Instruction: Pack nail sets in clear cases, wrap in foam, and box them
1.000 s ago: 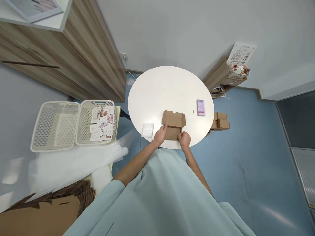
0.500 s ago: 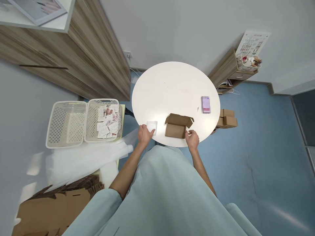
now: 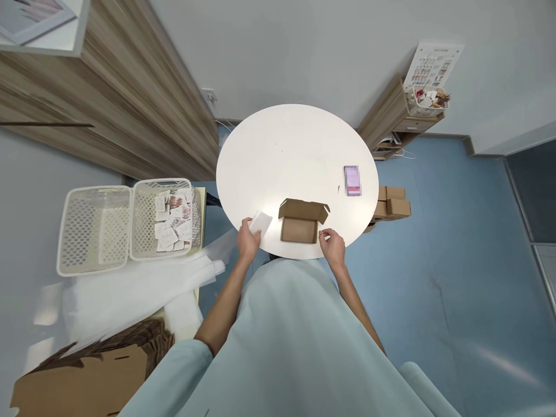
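My left hand [image 3: 248, 238] grips a small white wrapped packet [image 3: 261, 223] by its lower left side, tilted at the near left edge of the white oval table [image 3: 299, 145]. To its right lies an open brown cardboard box [image 3: 299, 230], its lid flap raised at the back. Beside the box's right end is my right hand [image 3: 332, 245], fingers curled and thumb close to the fingertips. Whether anything sits between those fingertips is too small to make out. A purple packet [image 3: 352, 180], blurred in the picture, rests on the table's right side.
Left of the table, a white basket [image 3: 195, 220] holds several printed packets, beside another white basket [image 3: 65, 231]. White wrapping sheets [image 3: 143, 289] and stacked flat cardboard [image 3: 82, 376] lie nearer me. Small brown boxes [image 3: 397, 207] are stacked beyond the table's right edge.
My left hand has taken up the white packet, which was lying flat, and turned it to a slant. My right hand has drawn slightly away from the box's corner. The view has shifted right.
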Demonstrator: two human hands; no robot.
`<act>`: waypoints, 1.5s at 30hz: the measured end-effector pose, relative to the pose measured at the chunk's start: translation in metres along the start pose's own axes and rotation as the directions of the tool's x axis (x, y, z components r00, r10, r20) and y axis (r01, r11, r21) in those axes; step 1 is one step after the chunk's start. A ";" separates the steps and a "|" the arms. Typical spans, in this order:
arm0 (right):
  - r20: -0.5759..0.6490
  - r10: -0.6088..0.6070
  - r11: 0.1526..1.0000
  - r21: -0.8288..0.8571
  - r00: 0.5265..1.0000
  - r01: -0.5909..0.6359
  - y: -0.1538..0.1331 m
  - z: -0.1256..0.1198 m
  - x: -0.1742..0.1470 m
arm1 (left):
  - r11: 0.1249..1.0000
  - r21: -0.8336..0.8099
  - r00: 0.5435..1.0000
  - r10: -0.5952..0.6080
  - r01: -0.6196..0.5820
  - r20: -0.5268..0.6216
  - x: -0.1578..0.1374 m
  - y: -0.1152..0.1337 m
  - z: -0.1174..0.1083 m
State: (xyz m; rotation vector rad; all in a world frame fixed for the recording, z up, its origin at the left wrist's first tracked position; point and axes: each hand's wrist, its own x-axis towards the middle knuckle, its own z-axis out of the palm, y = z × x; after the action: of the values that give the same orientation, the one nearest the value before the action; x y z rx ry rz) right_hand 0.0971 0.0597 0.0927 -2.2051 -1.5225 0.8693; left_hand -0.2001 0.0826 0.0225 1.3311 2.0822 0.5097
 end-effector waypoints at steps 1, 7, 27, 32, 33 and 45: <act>0.023 -0.010 1.000 0.011 1.000 0.010 -0.002 -0.004 -0.001 | 1.000 -0.028 1.000 0.000 0.000 0.021 -0.001 -0.001 -0.006; 0.243 -0.173 0.973 0.190 0.954 0.128 -0.013 -0.025 0.008 | 0.962 -0.267 0.936 0.150 -0.064 0.318 -0.024 0.008 -0.040; 0.412 -0.367 0.930 0.146 0.834 0.337 0.020 0.000 0.074 | 0.988 -0.156 0.988 0.010 0.015 0.154 -0.044 0.125 0.059; 0.522 -0.396 0.896 0.038 0.756 0.443 0.011 0.012 0.075 | 0.998 0.057 0.991 -0.001 -0.006 0.132 -0.038 0.118 0.064; 0.541 -0.394 0.889 0.020 0.743 0.457 0.010 0.014 0.075 | 0.997 0.070 0.990 0.004 -0.014 0.142 -0.036 0.115 0.065; 0.571 -0.271 0.880 -0.179 0.775 0.440 -0.001 0.036 0.070 | 0.976 0.105 0.939 0.148 -0.189 0.310 -0.016 0.100 0.074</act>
State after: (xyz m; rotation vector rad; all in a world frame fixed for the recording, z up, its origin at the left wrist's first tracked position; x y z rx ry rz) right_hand 0.0905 0.1220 0.0451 -1.8157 -2.3960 1.2508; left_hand -0.0780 0.1100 0.0326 1.5678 1.7866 0.2209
